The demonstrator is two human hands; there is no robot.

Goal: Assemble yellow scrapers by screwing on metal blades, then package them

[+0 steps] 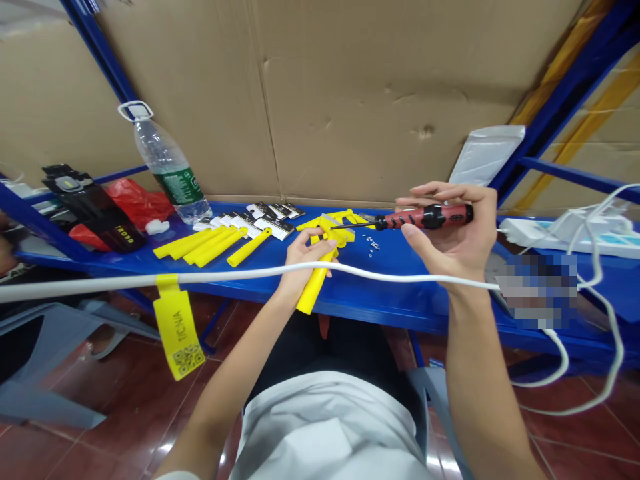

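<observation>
My left hand (300,260) is closed around a yellow scraper-like tool (314,288), its round handle pointing down toward me and its flat head turned up. In my right hand (473,233) is a screwdriver (440,217) with a red and black handle, the fingers loosely around it and the butt near the palm. Its thin shaft points left, and the tip meets the yellow head. Small screws (373,244) lie scattered on the blue table just right of the tool. Behind it are more yellow head pieces (345,215), partly hidden.
Several yellow tube handles (250,247) lie left of my hands, before black-and-white packets (277,227). Farther left stand a water bottle (175,170) and a black container (103,217). A white cable (385,275) crosses in front of my hands. A power strip (570,235) sits right.
</observation>
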